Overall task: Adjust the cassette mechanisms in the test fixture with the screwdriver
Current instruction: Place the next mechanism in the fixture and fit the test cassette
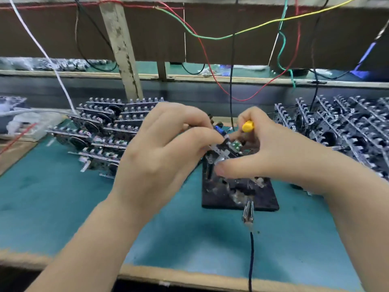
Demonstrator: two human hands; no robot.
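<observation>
Now mid-adjustment, by the look of it: cassette mechanism [223,149] perched tilted on the black test fixture [237,194] at the middle of the teal table [63,197], not plainly seated flat. Left hand [166,148] curled in from the left, fingertips pinching the top edge of the mechanism. Right hand [271,152] wrapped round the screwdriver [248,126], yellow handle end poking up between thumb and forefinger, thumb pressed low against the mechanism's near side; blade hidden behind the fingers, so no telling whether it sits in a screw. Both grips clenched, then, one on the part, one on the tool. Stacks of more mechanisms waiting left [103,131] and right [345,127]. Next, probably: steadying the part, finding the screw slot with the tip, turning gently. Fine, blind work with little room between the fingers.
</observation>
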